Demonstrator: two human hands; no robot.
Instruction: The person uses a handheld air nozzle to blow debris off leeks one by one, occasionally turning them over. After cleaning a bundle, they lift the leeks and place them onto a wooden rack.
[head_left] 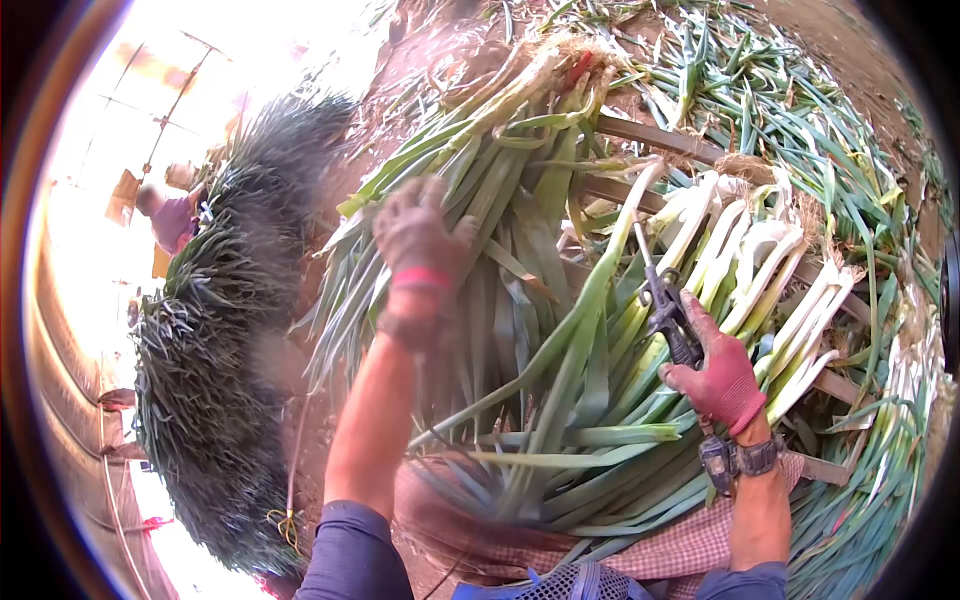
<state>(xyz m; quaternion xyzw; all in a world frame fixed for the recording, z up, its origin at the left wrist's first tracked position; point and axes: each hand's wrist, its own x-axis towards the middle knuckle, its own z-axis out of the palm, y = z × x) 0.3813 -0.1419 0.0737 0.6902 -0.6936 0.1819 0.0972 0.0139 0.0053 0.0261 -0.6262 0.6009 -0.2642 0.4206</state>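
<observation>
- a long dark heap of leaf tops point(215, 330) down the left of the frame;
- a crouched person point(170, 215) at upper left;
- cut leaf scraps point(760, 90) at upper right

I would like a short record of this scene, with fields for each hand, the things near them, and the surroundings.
left hand: gloved, blurred, on a bundle of leeks
right hand: gloved, holds shears
near shears: single leek lying across the pile
right side: trimmed leeks, white stems showing
far left: dark heap of leaves; another person
</observation>
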